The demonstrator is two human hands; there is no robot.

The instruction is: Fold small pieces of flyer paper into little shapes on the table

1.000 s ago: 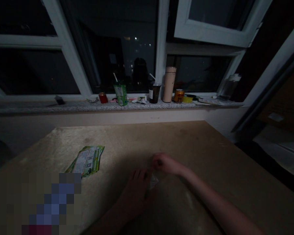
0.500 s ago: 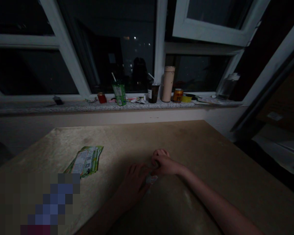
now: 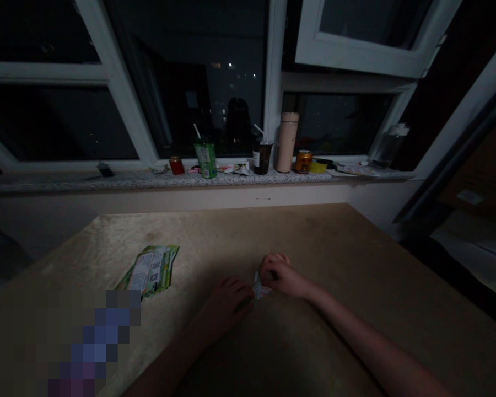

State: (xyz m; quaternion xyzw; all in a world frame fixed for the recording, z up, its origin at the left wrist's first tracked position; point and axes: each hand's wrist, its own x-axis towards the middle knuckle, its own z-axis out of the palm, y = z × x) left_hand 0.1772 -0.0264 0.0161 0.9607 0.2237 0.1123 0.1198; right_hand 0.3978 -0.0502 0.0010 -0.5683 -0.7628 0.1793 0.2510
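Observation:
The room is dim. Both of my hands rest on a tan wooden table [image 3: 334,248] near its middle. My left hand [image 3: 227,303] and my right hand [image 3: 279,275] meet at a small pale piece of paper or wrapper [image 3: 258,288], and both pinch it with curled fingers. What the small piece is I cannot make out. A stack of green printed leaflets [image 3: 151,270] lies on the table to the left of my hands.
A stone windowsill [image 3: 66,179] runs behind the table with a green cup with a straw [image 3: 205,159], a dark cup [image 3: 262,157], a tall beige flask [image 3: 286,142], two small cans [image 3: 303,161] and papers. Dark windows stand above. A blurred patch [image 3: 95,342] covers the table's near left.
My hands have shifted slightly forward and closer together, and the small pale piece now sits upright between the fingertips. The view moved a little.

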